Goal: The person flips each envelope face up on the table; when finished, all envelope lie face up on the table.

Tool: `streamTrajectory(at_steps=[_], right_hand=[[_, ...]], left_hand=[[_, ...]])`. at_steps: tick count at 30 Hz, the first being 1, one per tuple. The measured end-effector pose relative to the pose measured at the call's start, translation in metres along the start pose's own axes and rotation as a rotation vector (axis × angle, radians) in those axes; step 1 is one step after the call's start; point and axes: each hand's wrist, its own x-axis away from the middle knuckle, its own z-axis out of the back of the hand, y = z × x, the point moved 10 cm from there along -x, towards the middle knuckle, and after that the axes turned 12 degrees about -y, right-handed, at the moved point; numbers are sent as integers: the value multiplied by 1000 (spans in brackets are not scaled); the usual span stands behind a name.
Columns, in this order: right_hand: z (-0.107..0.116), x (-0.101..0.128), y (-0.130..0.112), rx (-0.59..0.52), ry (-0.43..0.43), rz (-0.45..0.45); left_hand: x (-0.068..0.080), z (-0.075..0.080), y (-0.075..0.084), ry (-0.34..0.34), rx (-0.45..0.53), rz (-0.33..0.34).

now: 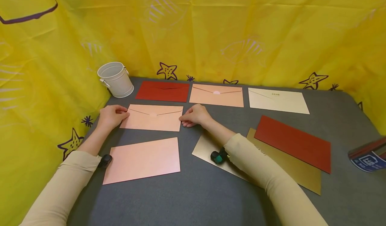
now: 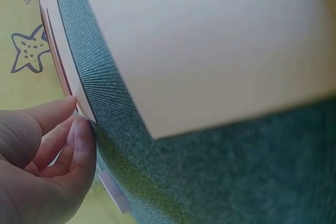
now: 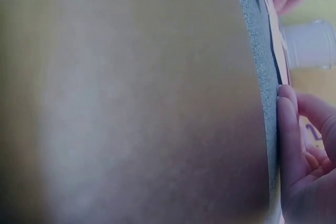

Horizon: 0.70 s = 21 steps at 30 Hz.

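Observation:
A peach envelope (image 1: 152,122), flap side up with a pale round seal, is spread between both hands in the head view. My left hand (image 1: 112,117) pinches its left end between thumb and fingers; the left wrist view has the fingertips (image 2: 80,124) right at its corner. At the opposite end, my right hand (image 1: 197,114) pinches the right edge, other fingers curled under. Nearer to me lies a plain pink envelope (image 1: 144,160), slightly turned. Behind, in a row, are a red envelope (image 1: 163,92), another sealed peach envelope (image 1: 215,97) and a cream envelope (image 1: 277,100).
Under the right forearm lies a pale envelope (image 1: 208,150), partly hidden. Beside it a red envelope (image 1: 292,144) overlaps a gold one (image 1: 283,162). A white bucket (image 1: 116,81) stands at the back left. An object with a blue label (image 1: 368,160) sits far right.

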Motion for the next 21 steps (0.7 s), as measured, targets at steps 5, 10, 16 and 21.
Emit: streamTrajectory(at_steps=[5, 10, 16, 21], right_hand=[[2, 6, 0, 0, -18, 30], [15, 20, 4, -25, -31, 81], [42, 53, 8, 13, -24, 160], [58, 92, 10, 296, -3, 268]], left_hand=[[0, -2, 2, -16, -20, -7], [3, -6, 19, -19, -49, -79], [13, -20, 70, 8, -61, -284], [30, -55, 130, -129, -72, -492]])
